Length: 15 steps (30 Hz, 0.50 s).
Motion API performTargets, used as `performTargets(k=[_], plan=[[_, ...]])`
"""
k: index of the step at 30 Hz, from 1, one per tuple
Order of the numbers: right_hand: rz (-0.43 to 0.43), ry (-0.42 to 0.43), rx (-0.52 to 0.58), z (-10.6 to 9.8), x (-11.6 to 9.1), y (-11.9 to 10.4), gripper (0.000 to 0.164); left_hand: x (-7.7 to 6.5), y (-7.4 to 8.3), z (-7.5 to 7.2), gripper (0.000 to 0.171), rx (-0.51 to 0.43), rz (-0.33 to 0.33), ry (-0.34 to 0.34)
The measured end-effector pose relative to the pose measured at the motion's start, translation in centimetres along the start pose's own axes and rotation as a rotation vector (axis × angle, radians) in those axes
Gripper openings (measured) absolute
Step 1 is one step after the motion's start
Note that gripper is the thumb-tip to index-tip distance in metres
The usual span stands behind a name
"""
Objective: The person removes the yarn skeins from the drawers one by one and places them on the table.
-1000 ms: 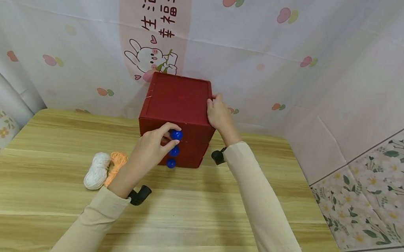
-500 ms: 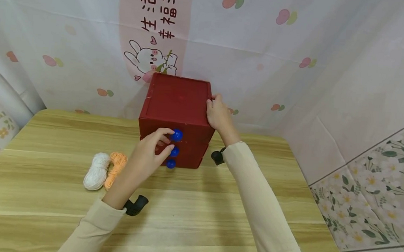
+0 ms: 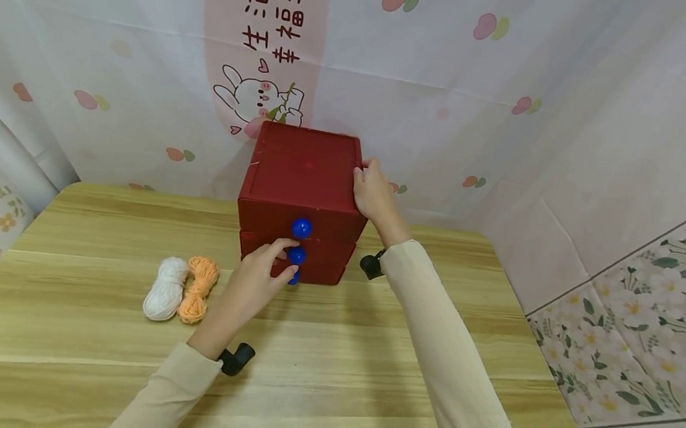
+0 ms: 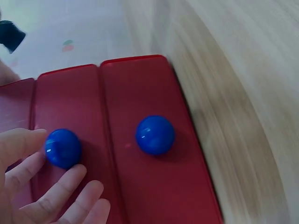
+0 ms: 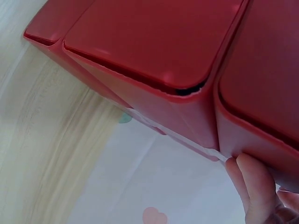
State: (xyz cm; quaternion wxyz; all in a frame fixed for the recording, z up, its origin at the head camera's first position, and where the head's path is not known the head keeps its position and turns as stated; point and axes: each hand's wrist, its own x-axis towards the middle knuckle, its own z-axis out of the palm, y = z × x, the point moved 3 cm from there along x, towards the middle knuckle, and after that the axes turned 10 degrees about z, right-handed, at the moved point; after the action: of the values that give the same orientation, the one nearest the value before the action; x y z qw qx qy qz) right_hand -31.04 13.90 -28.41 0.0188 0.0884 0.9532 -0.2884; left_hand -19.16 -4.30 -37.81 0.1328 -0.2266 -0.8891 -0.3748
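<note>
A red cabinet (image 3: 307, 167) of three stacked drawers stands at the table's back, a round blue knob on each front. My left hand (image 3: 256, 278) is at the middle knob (image 4: 63, 148), digits bent around opposite sides with fingertips right at it. The other fingers spread over the red drawer front. Bare of any hand are the top knob (image 3: 302, 228) and the bottom knob (image 4: 155, 135). My right hand (image 3: 375, 193) rests against the cabinet's upper right edge. In the right wrist view its fingers (image 5: 257, 179) lie fairly straight against the side.
On the table (image 3: 318, 380), left of the cabinet, lie a white yarn skein (image 3: 166, 289) and an orange yarn skein (image 3: 198, 290). A printed curtain (image 3: 435, 114) hangs close behind the cabinet. Black wrist cameras (image 3: 237, 359) stick out from my wrists.
My left hand has let go of the top knob and moved down to the middle one. The right hand has stayed at the cabinet's edge.
</note>
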Motion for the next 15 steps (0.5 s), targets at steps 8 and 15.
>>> performTargets(k=[8,15], plan=[[0.006,0.002,0.009,0.02,0.11,0.01,0.044,0.59,-0.44,1.03,0.029,-0.016,0.018,0.023],[0.008,-0.008,0.015,0.08,0.21,0.11,0.045,0.92,-0.52,1.16,0.026,-0.014,-0.014,0.026]])
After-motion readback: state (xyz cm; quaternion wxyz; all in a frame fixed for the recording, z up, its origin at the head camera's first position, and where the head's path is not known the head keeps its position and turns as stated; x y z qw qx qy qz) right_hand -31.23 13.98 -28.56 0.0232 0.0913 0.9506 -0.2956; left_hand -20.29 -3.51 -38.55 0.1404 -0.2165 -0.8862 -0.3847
